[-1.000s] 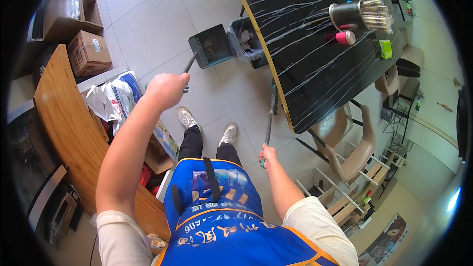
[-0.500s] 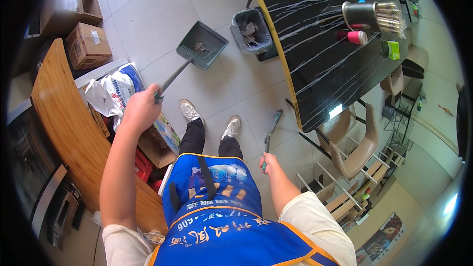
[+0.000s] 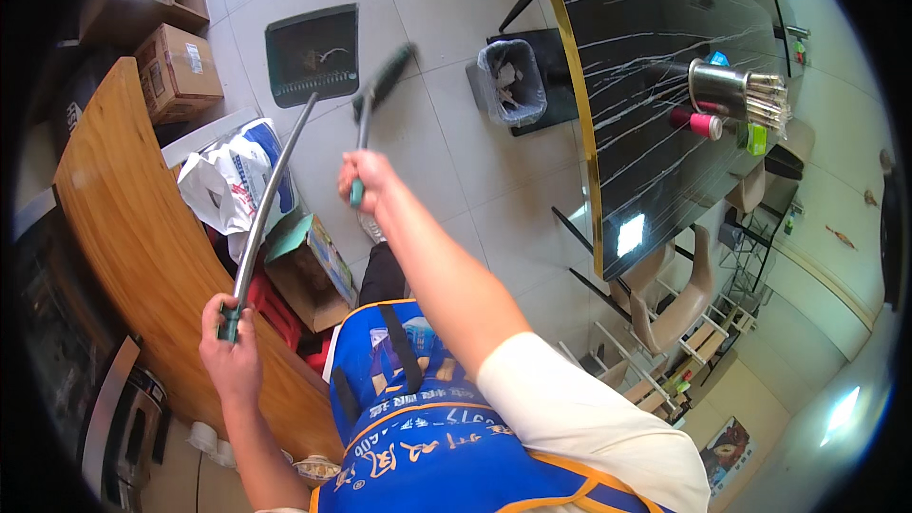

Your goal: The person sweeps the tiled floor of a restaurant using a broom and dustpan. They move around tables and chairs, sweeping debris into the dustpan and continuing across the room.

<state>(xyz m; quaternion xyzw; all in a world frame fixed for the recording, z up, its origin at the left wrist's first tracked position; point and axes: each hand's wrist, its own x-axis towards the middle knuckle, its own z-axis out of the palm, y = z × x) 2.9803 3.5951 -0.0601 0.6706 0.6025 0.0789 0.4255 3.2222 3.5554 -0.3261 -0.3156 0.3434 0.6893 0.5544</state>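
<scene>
My left hand is closed round the green grip of a long-handled dustpan. Its grey shaft runs up to the dark green pan, which lies on the floor with a little pale debris in it. Reaching across in front of me, my right hand grips a broom near the green end of its handle. The dark bristle head is slightly blurred and sits just right of the pan's lower right corner. Whether the bristles touch the floor I cannot tell.
Right of the broom stands a lined trash bin with paper in it, beside a black marbled table. Chairs are at its near end. On the left are a wooden counter, a cardboard box and a white plastic bag.
The dustpan has gone from in the air to the floor, farther left, and my left hand is lower and nearer me. My right hand has swung the broom left and forward beside the pan.
</scene>
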